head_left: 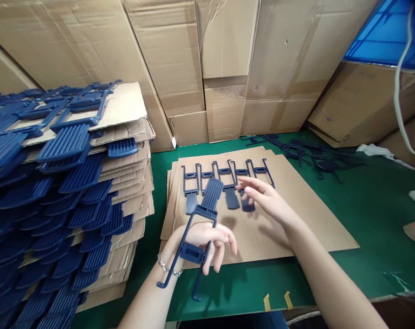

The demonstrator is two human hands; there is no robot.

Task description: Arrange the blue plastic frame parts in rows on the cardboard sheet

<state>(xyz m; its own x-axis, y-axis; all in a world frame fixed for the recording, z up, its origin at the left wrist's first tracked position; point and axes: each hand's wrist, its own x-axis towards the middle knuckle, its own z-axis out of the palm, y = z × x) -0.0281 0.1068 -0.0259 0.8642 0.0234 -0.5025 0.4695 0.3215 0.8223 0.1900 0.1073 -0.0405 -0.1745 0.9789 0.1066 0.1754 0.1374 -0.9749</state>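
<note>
My left hand (pixel 207 242) grips a long dark blue plastic frame (pixel 210 194) with a ribbed paddle end, which crosses the hand and stands up at an angle. A chain bracelet (pixel 168 267) circles that wrist. My right hand (pixel 262 196) hangs open just above a row of similar blue frames (pixel 228 176) lying on a brown cardboard sheet (pixel 279 233). Its fingertips are nearest the ribbed end of one frame (pixel 247 203), and I cannot tell whether they touch it. The held frame hides part of the row.
A tall stack of blue frames layered with cardboard sheets (pixel 73 183) rises at the left. Loose dark frames (pixel 306 155) lie on the green table top (pixel 375 228) at the back right. Cardboard boxes (pixel 228 59) form a wall behind. A white cable (pixel 399 91) hangs at the right.
</note>
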